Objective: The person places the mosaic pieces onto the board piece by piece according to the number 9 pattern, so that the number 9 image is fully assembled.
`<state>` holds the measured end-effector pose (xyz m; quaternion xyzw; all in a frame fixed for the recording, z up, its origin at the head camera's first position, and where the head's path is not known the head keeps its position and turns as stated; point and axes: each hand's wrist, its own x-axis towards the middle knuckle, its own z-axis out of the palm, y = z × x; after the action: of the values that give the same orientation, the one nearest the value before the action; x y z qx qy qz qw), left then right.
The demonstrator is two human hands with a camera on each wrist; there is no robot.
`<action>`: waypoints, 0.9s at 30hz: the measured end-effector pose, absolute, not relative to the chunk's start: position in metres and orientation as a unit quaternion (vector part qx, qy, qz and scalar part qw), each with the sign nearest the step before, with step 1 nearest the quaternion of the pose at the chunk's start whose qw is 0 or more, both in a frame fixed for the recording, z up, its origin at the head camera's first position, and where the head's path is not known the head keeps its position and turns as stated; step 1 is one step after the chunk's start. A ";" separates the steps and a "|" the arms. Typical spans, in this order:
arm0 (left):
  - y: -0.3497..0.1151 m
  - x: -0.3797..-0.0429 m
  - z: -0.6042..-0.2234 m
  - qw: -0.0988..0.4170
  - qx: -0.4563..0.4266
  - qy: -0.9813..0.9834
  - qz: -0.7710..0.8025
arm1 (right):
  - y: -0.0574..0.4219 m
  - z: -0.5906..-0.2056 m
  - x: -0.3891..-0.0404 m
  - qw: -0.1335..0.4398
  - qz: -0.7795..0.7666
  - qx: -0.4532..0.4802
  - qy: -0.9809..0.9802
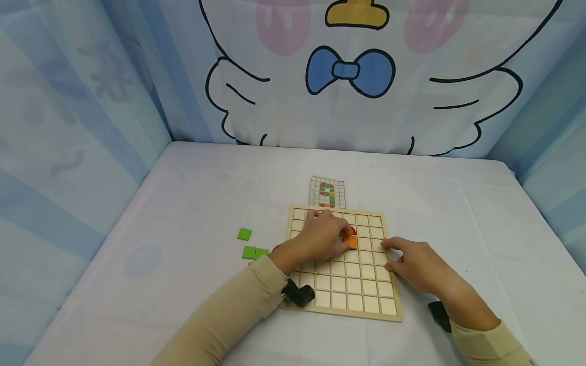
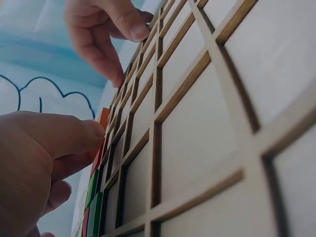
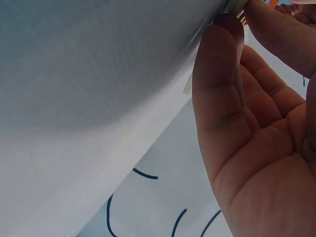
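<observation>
A wooden grid board (image 1: 354, 302) with raised square cells lies on the table. Over its upper middle, my left hand (image 1: 322, 236) pinches an orange square tile (image 1: 352, 242) at its edge. A red piece (image 1: 353, 231) sits just above that tile, partly covered by the fingers. Green tiles (image 2: 94, 217) and a red tile (image 2: 95, 160) stand in the cells beside the left thumb in the left wrist view. My right hand (image 1: 418, 264) holds the board's right edge between thumb and fingers. The left hand and forearm hide part of the board.
Several loose green tiles (image 1: 244, 234) lie left of the board, with red and orange pieces partly hidden by the left wrist. A printed grid card (image 1: 340, 193) with a coloured pattern touches the board's far edge. Cartoon-printed curtains (image 1: 348, 122) enclose the white table.
</observation>
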<state>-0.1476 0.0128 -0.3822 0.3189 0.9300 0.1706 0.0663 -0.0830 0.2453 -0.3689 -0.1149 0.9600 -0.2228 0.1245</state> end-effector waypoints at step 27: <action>0.017 -0.148 -0.386 0.066 0.320 0.930 0.167 | 0.245 -0.369 -0.084 0.128 -0.224 -0.108 0.960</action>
<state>-0.1481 0.0165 -0.3863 0.3204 0.9301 0.1671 0.0657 -0.0835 0.2449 -0.3687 -0.1078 0.9602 -0.2236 0.1280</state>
